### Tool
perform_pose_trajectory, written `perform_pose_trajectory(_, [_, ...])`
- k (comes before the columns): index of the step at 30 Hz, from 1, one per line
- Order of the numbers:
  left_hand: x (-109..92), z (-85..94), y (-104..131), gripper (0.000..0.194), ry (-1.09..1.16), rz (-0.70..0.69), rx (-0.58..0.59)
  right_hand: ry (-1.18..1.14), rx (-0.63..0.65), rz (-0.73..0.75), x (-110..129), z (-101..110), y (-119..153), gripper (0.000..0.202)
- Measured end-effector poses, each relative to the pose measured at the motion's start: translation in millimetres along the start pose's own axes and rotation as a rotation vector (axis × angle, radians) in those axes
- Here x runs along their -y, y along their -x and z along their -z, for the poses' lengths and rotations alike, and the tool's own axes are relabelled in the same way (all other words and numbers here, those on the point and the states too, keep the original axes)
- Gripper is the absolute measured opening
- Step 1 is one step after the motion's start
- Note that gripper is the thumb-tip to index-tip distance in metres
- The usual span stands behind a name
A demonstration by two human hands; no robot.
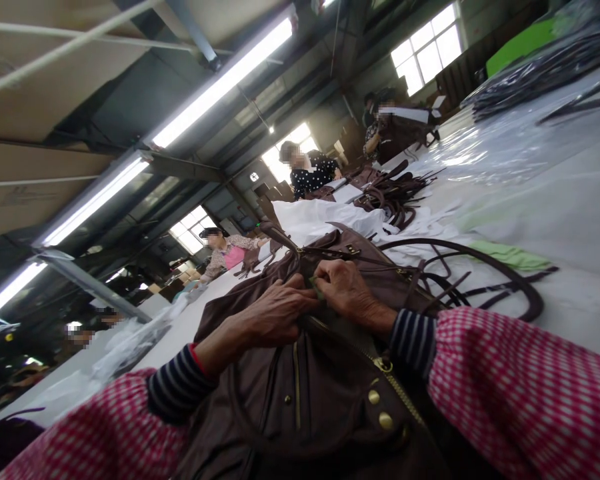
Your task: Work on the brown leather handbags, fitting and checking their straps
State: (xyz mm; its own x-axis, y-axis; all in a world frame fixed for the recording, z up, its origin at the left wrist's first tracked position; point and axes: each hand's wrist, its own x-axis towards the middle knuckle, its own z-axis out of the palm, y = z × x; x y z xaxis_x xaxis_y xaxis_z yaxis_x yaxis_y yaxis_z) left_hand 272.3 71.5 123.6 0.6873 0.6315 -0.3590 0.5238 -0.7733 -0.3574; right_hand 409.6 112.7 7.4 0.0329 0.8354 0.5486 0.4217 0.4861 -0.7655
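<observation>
A dark brown handbag (270,380) with brass zippers and round studs lies before me, its top zipper (395,383) open. At the bag's opening, my left hand (275,313) and my right hand (347,293) meet, nearly touching. My right hand is closed, its thumb and fingers pinched on a small greenish piece (317,288) that could be cloth. The fingers of my left hand are bent together at the same spot; what they grip is hidden. A long brown handle (525,280) loops out to the right of the bag.
Brown straps (395,200) lie heaped farther along the white table (555,193). Green cloth (510,255) lies on the right, below plastic-wrapped dark goods (545,80). Crumpled clear plastic (130,347) is at left. Co-workers, one in a dotted top (313,175), work across the table.
</observation>
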Motion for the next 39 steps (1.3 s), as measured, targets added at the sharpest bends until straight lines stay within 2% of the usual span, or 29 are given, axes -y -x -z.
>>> perform_pose_trajectory(5, [-3, 3.4, 12, 0.039, 0.083, 0.007, 0.059, -0.004, 0.012, -0.008, 1, 1, 0, 0.009])
perform_pose_trajectory(10, [-13, -7.1, 20, 0.021, -0.064, 0.061, -0.090, -0.037, 0.034, 0.026, 1, 3, 1, 0.007])
perform_pose_trajectory(15, [-8, -15.5, 23, 0.016, -0.114, 0.042, -0.188, -0.074, 0.131, 0.091, 3, 8, 1, 0.016])
perform_pose_trajectory(19, [0, -9.6, 26, 0.020, -0.079, 0.021, -0.256, -0.131, 0.281, 0.083, 10, 13, -1, 0.006])
perform_pose_trajectory(25, [3, -4.3, 25, 0.021, -0.079, 0.026, -0.270, -0.191, 0.602, -0.197, 25, 25, -17, 0.014])
perform_pose_trajectory(28, [2, -7.2, 25, 0.018, -0.107, 0.027, -0.280, -0.169, 0.769, -0.168, 28, 23, -24, 0.018])
perform_pose_trajectory(29, [1, -8.6, 25, 0.017, -0.116, 0.029, -0.290, -0.164, 0.761, -0.173, 29, 21, -24, 0.019])
perform_pose_trajectory(33, [-1, -14.5, 26, 0.015, -0.118, 0.045, -0.338, -0.130, 0.546, -0.254, 34, 12, -19, 0.021])
perform_pose_trajectory(34, [-2, -16.3, 26, 0.014, -0.111, 0.051, -0.351, -0.130, 0.527, -0.255, 35, 11, -16, 0.021])
perform_pose_trajectory(39, [-2, -26.2, 28, 0.010, -0.067, 0.060, -0.451, -0.157, 0.679, -0.229, 35, 16, -7, 0.021])
